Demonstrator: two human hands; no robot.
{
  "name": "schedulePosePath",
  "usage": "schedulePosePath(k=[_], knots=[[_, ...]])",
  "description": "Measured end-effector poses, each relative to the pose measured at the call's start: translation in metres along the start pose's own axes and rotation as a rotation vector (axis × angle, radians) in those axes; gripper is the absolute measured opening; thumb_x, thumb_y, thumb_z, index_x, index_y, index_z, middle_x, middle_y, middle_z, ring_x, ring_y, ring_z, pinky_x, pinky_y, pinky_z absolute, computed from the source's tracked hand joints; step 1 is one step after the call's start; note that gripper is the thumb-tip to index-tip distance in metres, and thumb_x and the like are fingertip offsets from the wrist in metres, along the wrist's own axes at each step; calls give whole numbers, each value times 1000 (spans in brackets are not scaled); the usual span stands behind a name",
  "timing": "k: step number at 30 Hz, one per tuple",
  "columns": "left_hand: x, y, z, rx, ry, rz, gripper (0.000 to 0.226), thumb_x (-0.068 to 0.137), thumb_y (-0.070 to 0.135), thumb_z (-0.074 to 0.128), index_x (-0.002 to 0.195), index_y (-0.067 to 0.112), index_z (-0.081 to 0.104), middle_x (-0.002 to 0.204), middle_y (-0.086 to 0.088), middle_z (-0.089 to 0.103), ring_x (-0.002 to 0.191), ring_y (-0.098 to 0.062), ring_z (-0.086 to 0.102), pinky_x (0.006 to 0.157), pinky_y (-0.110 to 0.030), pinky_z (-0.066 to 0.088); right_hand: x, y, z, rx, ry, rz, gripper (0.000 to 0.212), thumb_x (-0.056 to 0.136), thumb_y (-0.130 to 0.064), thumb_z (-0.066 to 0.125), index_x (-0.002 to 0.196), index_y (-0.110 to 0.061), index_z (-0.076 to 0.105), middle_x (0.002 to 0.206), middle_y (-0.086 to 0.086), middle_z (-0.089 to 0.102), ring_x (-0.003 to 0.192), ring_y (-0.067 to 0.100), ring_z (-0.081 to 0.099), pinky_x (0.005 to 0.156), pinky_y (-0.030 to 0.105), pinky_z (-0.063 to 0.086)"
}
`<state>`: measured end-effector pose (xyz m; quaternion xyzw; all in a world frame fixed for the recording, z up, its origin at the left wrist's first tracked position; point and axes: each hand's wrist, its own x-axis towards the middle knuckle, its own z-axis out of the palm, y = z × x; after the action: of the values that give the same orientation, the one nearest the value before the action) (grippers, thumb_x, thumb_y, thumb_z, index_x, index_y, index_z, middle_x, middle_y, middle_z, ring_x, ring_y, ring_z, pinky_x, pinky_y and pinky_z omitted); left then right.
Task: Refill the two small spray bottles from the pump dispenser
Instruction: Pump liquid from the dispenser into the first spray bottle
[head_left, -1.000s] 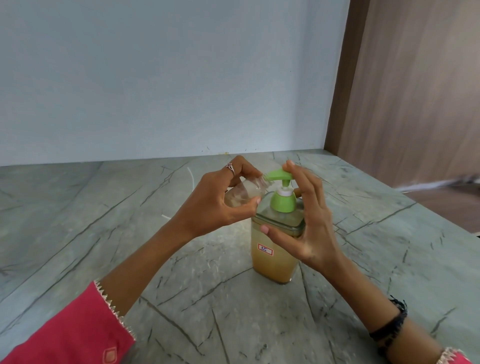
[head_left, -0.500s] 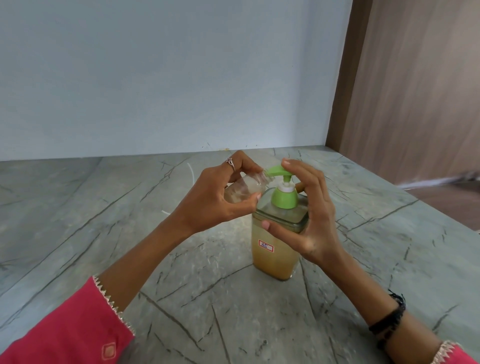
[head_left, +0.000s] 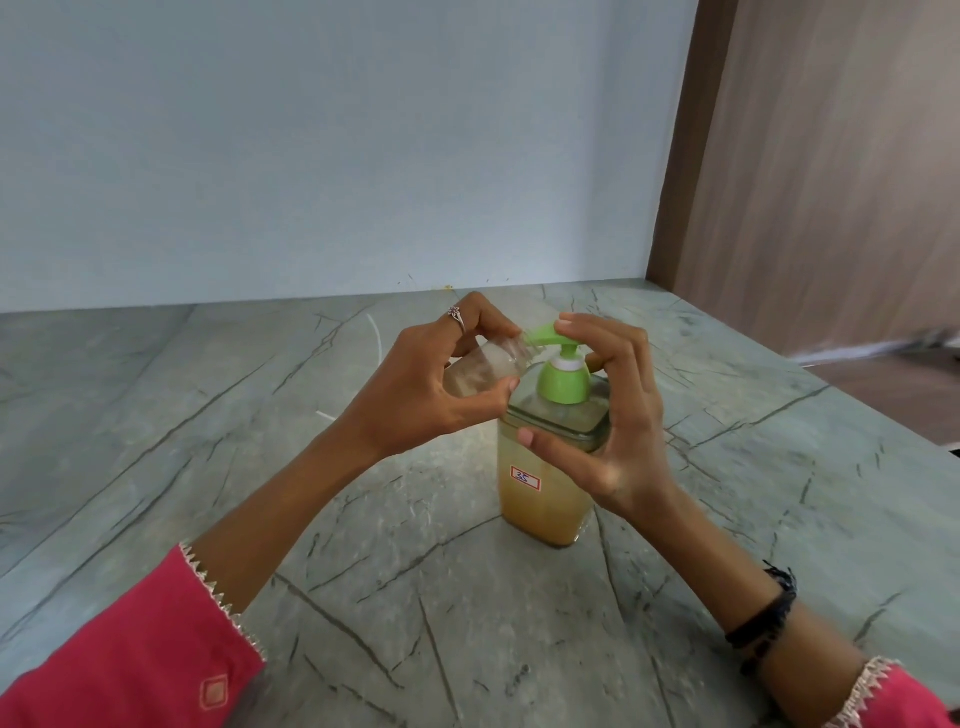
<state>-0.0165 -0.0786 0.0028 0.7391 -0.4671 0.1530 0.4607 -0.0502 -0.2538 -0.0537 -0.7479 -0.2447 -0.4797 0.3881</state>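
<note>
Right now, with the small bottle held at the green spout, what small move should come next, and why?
Probably press the green pump head down. The left hand holds the small clear bottle tilted, its mouth at the spout tip. The right hand has a fingertip on the pump head and its thumb on the dispenser, which holds plenty of amber liquid.
</note>
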Motion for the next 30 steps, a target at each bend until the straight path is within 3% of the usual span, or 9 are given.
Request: schedulePosePath(k=[5, 7, 10, 15, 22, 25, 28, 30], knots=[[0, 3, -2, -12, 6, 6, 26, 72, 31, 62, 94, 34, 49, 92, 10, 65, 79, -7, 64, 68, -5, 43, -3, 1, 0, -20, -24, 0, 80, 73, -41, 69, 141, -20, 32, 143, -24, 30, 129, 1, 41, 86, 20, 49], [1, 3, -3, -8, 4, 13, 26, 72, 31, 62, 94, 33, 49, 92, 9, 65, 80, -5, 63, 69, -5, 43, -3, 1, 0, -22, -35, 2, 85, 75, -40, 69, 145, -18, 27, 149, -19, 28, 133, 5, 40, 92, 24, 49], [1, 3, -4, -8, 7, 14, 26, 72, 31, 62, 94, 33, 50, 92, 8, 66, 79, -8, 64, 70, -7, 44, -3, 0, 0, -34, -50, -17, 85, 76, -38, 68, 146, -14, 26, 152, -5, 28, 139, 7, 34, 102, 19, 40], [1, 4, -4, 17, 6, 27, 26, 72, 30, 62, 94, 35, 49, 92, 8, 65, 78, -9, 63, 67, -5, 43, 0, -1, -1, -9, -42, -4, 77, 72, -39, 70, 138, -22, 35, 141, -23, 31, 126, 0, 43, 84, 16, 47], [0, 3, -3, 75, -16, 12, 27, 70, 36, 62, 94, 38, 50, 90, 29, 60, 71, -3, 58, 66, -4, 41, 0, -1, 1, 1, -16, 13, 65, 68, -39, 70, 123, -20, 44, 123, -13, 39, 112, -9, 45, 77, 11, 44], [-1, 2, -3, 64, -19, 8, 27, 70, 37, 62, 94, 39, 50, 93, 29, 60, 76, -10, 61, 67, -6, 44, 0, -1, 1, 4, -6, 20, 62, 68, -39, 70, 121, -19, 45, 118, -11, 41, 110, -9, 46, 75, 13, 45], [0, 4, -3, 34, -17, 10, 28, 71, 34, 65, 95, 37, 50, 90, 29, 60, 76, -6, 61, 65, -6, 44, 0, -2, 1, -12, -11, 5, 64, 70, -40, 69, 125, -20, 43, 124, -10, 41, 114, -8, 44, 72, 17, 49], [1, 5, -4, 29, -14, 11, 30, 71, 29, 68, 95, 35, 50, 88, 29, 61, 74, -1, 60, 65, -5, 42, -1, -2, 0, -25, -25, 0, 70, 72, -41, 68, 132, -22, 38, 135, -21, 34, 120, -5, 43, 75, 18, 50]])
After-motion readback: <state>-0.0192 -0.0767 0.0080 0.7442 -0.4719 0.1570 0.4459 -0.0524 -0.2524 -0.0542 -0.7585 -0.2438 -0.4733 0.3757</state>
